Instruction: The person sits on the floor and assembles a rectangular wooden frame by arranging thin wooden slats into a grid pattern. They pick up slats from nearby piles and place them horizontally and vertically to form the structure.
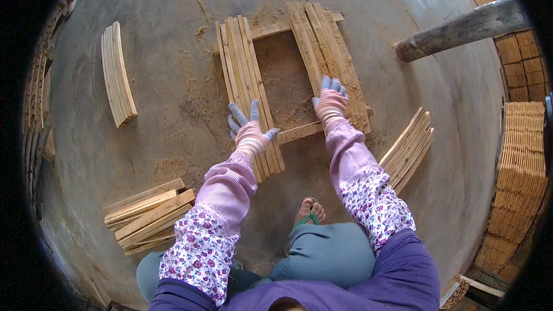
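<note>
My left hand point(251, 131), in a striped glove with grey fingers, lies with fingers spread over the near part of a row of narrow wooden slats point(237, 52). My right hand point(331, 101), gloved alike, rests with fingers stretched out on the near half of a second row of wider, rougher boards point(315, 34). Both rows lie side by side across a far wooden crosspiece point(271, 30) and a near wooden crosspiece point(300, 132). Between the rows is a gap showing the dusty floor. Neither hand is wrapped round anything.
A neat stack of slats point(117, 75) lies at far left, a loose pile of wood pieces point(151, 216) at near left. More slats point(408, 148) lie beside my right forearm. A round post point(461, 29) and tall wood stacks point(518, 178) stand on the right. Sawdust covers the concrete floor point(173, 98).
</note>
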The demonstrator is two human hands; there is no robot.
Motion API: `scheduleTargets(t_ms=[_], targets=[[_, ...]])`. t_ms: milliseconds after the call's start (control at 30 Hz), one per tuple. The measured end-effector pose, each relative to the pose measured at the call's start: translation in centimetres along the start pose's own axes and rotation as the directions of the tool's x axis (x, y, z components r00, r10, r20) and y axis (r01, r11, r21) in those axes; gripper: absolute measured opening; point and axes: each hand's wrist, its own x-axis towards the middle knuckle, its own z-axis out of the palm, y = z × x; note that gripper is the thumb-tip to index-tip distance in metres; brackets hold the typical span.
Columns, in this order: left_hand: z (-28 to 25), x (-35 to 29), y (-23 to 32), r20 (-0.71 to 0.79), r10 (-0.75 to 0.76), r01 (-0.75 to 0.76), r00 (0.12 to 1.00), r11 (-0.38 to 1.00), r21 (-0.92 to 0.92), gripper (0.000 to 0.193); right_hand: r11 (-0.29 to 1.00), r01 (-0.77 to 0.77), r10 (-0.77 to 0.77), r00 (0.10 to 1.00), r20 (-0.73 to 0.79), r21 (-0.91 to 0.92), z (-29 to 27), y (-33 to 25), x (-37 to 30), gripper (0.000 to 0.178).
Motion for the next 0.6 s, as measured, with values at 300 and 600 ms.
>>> scheduleTargets(t_ms=[300,600], targets=[[-0.2,-0.1,0.8,0.035,0.001,-0.001,0.999,1.0,0.003,0.108,0.342,-0.421,-0.12,0.867,0.484,0.84,2.1,4.6,2.6,0.046],[0.8,0.4,0.3,-0.005,0.011,-0.011,1.0,0.999,0.03,0.109,0.147,-0.47,-0.309,0.814,0.492,0.87,2.7,0.1,-1.7,0.044]])
